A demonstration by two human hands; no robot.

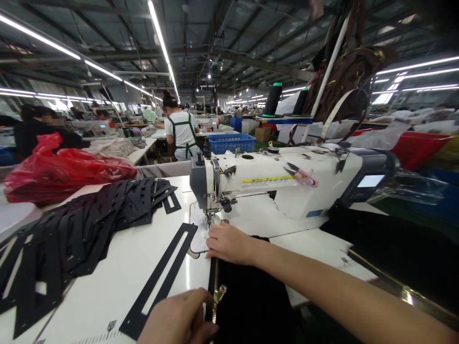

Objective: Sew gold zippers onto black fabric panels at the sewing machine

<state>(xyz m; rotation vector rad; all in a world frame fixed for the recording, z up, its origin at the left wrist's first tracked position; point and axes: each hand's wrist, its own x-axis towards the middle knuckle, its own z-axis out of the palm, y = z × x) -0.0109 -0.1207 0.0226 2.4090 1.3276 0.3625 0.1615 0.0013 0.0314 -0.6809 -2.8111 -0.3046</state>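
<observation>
A white sewing machine (258,177) stands on the white table, its needle area just beyond my right hand (229,242). That hand is closed on the upper end of a black fabric piece (251,296). A gold zipper (215,306) with a gold pull runs along the fabric's left edge. My left hand (181,317), at the bottom, is closed on this zippered edge beside the pull. A black slotted strip (161,277) lies left of the fabric, its lower end partly behind my left hand.
Overlapping black frame pieces (82,229) cover the table's left side, before a red plastic bag (68,167). Pink-handled scissors (303,174) rest on the machine. More black zippered fabric (405,253) lies at right. Beyond are a blue basket (231,143) and a person in an apron (181,129).
</observation>
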